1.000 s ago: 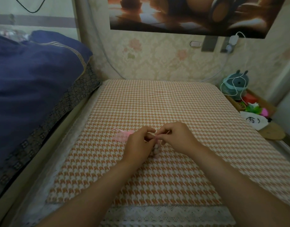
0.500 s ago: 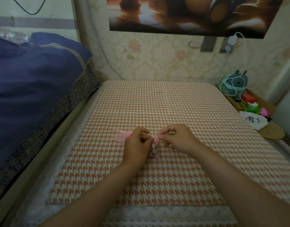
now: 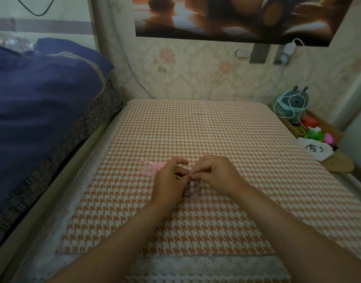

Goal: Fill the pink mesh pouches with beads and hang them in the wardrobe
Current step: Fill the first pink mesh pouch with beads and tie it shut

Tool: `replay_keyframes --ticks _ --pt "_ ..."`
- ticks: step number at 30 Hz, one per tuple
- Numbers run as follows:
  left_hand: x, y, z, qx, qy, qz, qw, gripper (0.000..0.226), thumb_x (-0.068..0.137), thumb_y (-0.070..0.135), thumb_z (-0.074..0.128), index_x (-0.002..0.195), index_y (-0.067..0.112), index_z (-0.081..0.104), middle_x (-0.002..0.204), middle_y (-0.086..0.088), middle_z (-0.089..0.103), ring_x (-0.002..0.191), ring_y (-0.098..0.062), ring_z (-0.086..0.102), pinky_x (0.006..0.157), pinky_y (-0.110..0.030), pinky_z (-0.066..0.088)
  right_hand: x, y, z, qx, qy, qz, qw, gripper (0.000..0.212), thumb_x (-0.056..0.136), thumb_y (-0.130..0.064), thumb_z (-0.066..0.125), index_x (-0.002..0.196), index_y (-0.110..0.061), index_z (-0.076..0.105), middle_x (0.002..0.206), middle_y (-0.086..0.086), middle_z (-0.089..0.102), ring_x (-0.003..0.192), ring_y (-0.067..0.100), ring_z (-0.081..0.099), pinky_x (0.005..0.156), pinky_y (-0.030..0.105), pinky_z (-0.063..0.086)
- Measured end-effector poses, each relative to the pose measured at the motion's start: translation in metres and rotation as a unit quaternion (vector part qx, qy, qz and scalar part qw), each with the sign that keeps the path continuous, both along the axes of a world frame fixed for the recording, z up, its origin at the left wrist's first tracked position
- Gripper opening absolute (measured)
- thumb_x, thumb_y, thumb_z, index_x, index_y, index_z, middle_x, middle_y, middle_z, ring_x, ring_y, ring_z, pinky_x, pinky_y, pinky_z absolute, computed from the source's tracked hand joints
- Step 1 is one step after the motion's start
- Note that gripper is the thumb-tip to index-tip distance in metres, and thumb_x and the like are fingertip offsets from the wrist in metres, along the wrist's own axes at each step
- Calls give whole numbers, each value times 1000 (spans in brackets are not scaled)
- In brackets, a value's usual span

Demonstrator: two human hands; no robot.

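A pink mesh pouch [image 3: 192, 187] packed with pale beads hangs between my two hands, just above the orange-and-white houndstooth cloth [image 3: 226, 139]. My left hand [image 3: 169, 181] and my right hand [image 3: 215, 173] meet at its top, fingertips pinched on the pouch's neck and thin drawstring. A second pink mesh pouch [image 3: 152, 168] lies flat on the cloth just left of my left hand, partly hidden by it. The wardrobe is out of sight.
A dark blue quilt [image 3: 38, 111] is piled on the left. At the right edge a wooden tray [image 3: 326, 127] holds a teal plush toy [image 3: 292, 105], coloured bits and a white cloth. Cables hang from wall sockets at the back right.
My hands have dropped slightly towards me and the bead-filled pouch now shows more clearly below the fingers. My left index finger has lifted away from the pinch.
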State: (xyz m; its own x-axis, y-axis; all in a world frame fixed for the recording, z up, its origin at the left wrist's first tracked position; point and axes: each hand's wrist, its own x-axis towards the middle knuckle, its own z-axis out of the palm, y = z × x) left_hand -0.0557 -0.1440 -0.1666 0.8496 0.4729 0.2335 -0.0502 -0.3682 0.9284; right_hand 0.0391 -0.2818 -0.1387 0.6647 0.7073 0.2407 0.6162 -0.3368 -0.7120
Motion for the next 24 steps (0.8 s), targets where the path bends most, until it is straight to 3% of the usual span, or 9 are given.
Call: replay_keyframes --ticks 2,5,9,12,15,19,24 --pt "0 -1 -2 1 -2 6 1000 26 83 15 76 101 28 62 76 9 73 70 1 68 60 -9 49 0 0 -1 14 21 -24 999 15 81 -17 80 85 -31 81 84 -13 73 84 4 68 81 27 55" --pt "-1 -4 -4 -4 -11 17 1000 22 84 14 75 97 28 63 75 11 74 67 -2 69 60 -17 54 -4 2 -1 29 45 -55 997 14 83 -14 78 85 -27 81 80 -13 74 79 -1 68 76 17 53" --pt "-3 -6 -3 55 -16 30 998 22 84 14 73 96 29 63 81 13 71 69 1 66 63 -20 55 -11 9 4 52 173 -116 977 7 89 -8 73 91 -10 79 66 -1 71 50 6 61 52 19 49" --pt "-4 -8 -5 141 -27 33 989 21 84 13 72 101 24 65 88 12 68 79 0 62 71 -19 53 -18 11 10 45 322 -178 929 10 94 -10 68 93 -4 76 67 9 67 42 13 52 42 24 44" --pt "-4 -8 -9 258 -54 33 964 22 85 13 70 104 20 68 92 8 65 85 -9 58 77 -20 48 -21 13 17 29 445 -202 872 16 96 -8 63 82 -3 69 61 7 60 37 9 44 40 21 38" --pt "-3 -6 -13 362 -75 16 929 20 91 15 60 108 11 69 94 -4 68 89 -19 55 79 -25 43 -18 12 19 -20 467 -201 861 22 96 -10 61 75 -11 63 64 1 58 38 4 38 35 15 34" --pt "-5 -7 -9 379 -55 -10 924 30 87 25 50 103 13 73 83 -1 64 82 -20 55 70 -32 46 -13 4 24 -59 412 -184 890 7 92 -9 67 95 -4 72 66 4 64 41 7 40 37 16 36"
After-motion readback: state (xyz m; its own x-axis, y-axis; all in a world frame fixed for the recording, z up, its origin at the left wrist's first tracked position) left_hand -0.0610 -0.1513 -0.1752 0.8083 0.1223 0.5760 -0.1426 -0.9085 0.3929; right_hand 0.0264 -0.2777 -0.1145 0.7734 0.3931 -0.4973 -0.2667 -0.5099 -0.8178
